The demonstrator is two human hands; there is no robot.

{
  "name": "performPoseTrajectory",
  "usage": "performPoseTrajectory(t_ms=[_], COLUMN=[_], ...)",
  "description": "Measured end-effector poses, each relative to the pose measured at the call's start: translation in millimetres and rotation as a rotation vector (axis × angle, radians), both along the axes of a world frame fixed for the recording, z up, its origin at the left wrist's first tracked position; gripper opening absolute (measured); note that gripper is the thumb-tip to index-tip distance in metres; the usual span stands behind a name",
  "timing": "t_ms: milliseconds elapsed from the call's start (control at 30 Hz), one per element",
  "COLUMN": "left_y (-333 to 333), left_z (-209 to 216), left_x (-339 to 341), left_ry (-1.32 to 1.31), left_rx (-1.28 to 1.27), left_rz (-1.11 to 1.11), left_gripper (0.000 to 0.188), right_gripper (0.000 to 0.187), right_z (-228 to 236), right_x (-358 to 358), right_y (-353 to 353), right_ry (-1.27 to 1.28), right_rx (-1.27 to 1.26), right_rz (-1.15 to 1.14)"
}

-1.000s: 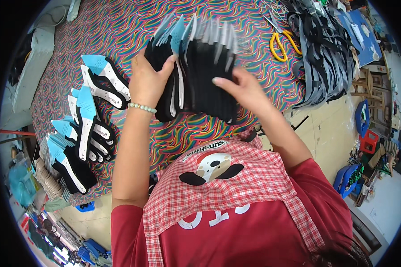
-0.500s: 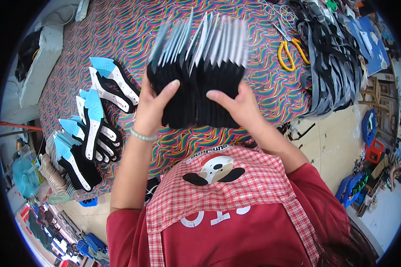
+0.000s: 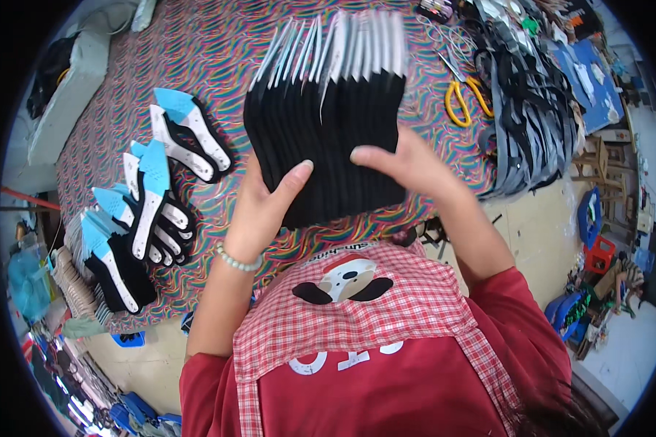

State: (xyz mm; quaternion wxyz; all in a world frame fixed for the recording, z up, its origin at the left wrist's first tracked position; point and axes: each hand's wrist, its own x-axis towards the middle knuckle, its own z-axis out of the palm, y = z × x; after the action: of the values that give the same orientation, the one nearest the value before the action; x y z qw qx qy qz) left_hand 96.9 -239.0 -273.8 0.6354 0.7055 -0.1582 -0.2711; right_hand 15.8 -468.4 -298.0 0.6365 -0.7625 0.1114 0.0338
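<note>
Between my two hands is a thick stack of flat black padded pieces (image 3: 328, 138) with pale white and bluish ends fanned out at the far side. My left hand (image 3: 273, 197) grips the stack's near left side, its thumb lying on the black edges. On the right side my right hand (image 3: 401, 164) presses with its thumb across the edges; the other fingers of both hands are mostly hidden behind the stack. Left of it lie loose padded pieces (image 3: 149, 204), white with blue ends and black borders, overlapping in a row. Their exact kind I cannot tell.
A patterned wavy-striped cloth (image 3: 219, 65) covers the table. Yellow-handled scissors (image 3: 457, 105) lie at the right, beside a heap of black and grey strips (image 3: 536, 109). Another pile of padded pieces (image 3: 120, 280) sits at the left table edge. A red stool (image 3: 599, 254) stands on the floor.
The stack tilts so more of its black edges show, and its pale ends look more evenly lined up. My hands have shifted slightly down along it, still gripping both sides.
</note>
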Motion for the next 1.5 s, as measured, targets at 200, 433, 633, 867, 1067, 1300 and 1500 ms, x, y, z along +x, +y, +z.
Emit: performPoseTrajectory(t_ms=[200, 433, 633, 867, 1067, 1300, 1500], left_y=[-18.4, -24.8, -28.2, -56.0, 26.5, 249.4, 258.0], left_z=[-74.5, -74.1, -73.3, -72.4, -39.9, -27.3, -14.6], left_x=[-11.1, -0.1, 0.2, -42.5, -10.9, 44.2, 26.8], left_ry=[-0.756, -0.713, -0.712, -0.579, -0.723, -0.923, -0.599], left_rx=[0.459, 0.264, 0.256, 0.157, 0.264, 1.233, 0.801], left_rz=[0.081, -0.026, -0.021, 0.038, 0.031, 0.518, 0.637], left_gripper=[0.107, 0.089, 0.087, 0.09, 0.076, 0.052, 0.041], right_gripper=[0.111, 0.112, 0.086, 0.07, 0.047, 0.071, 0.064], right_z=[-30.9, -16.8, -6.5, -17.6, 30.6, 8.8, -40.0], right_x=[-18.6, -3.2, 26.2, 15.9, 17.6, 117.6, 204.7], right_y=[-16.6, 18.8, 13.0, -25.5, -9.2, 163.2, 194.4], right_ry=[-0.111, 0.067, 0.219, -0.009, -0.549, -0.366, -0.023], right_rx=[-0.762, -0.775, -0.874, -0.661, -0.997, -0.601, -0.457], right_rz=[-0.186, -0.276, -0.369, -0.317, -0.444, 0.186, 0.264])
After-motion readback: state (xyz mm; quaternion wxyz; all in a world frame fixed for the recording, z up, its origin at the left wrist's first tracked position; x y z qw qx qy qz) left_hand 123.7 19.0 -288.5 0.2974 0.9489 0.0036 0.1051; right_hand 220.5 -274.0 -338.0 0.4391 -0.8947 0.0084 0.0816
